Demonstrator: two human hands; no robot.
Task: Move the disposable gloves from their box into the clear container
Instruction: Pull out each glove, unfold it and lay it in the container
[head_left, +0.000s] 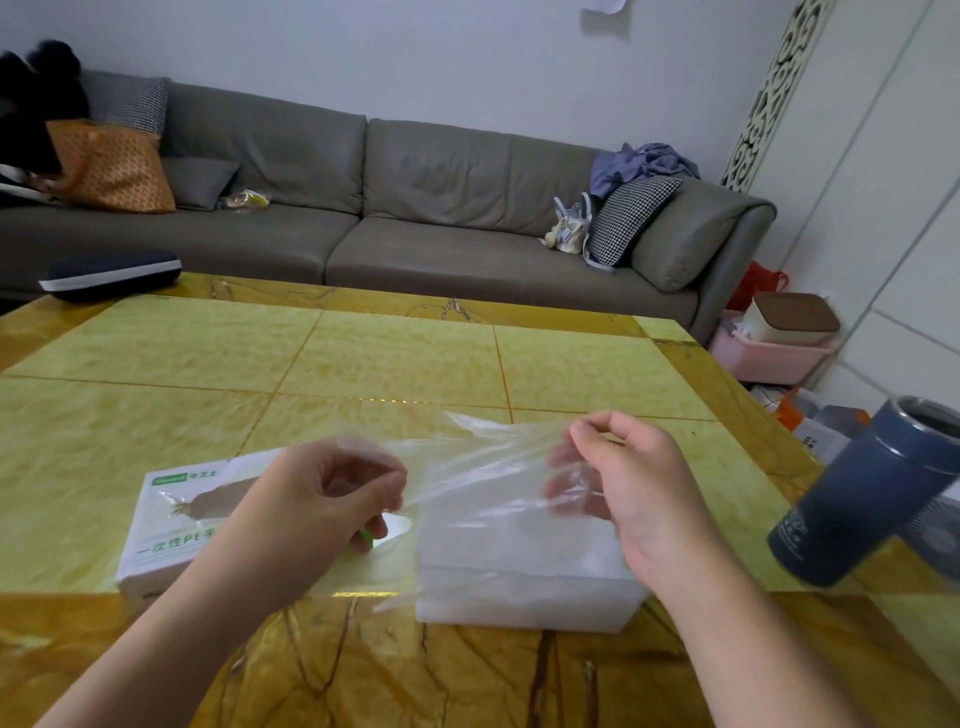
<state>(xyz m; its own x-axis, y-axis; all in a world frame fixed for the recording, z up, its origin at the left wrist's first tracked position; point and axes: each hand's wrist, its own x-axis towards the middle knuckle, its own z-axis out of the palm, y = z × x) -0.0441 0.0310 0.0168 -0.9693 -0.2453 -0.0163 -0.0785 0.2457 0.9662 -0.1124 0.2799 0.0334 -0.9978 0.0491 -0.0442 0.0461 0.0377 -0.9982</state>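
Both hands, left (332, 488) and right (618, 483), pinch one glove (467, 467) with curled fingers over the yellow desk (363, 353); sofa (415, 208) behind; box (171, 519) partly hidden.

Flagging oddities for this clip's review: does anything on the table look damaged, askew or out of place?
The white and green cardboard glove box has a roughly torn opening on top, with ragged edges. The dark blue cylindrical tumbler at the table's right edge appears tilted, possibly from the wide-angle lens. Nothing looks spilled.

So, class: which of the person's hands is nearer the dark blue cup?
Right. The right hand holds the thin plastic glove just left of the cup; the left hand is farther away, over the glove box.
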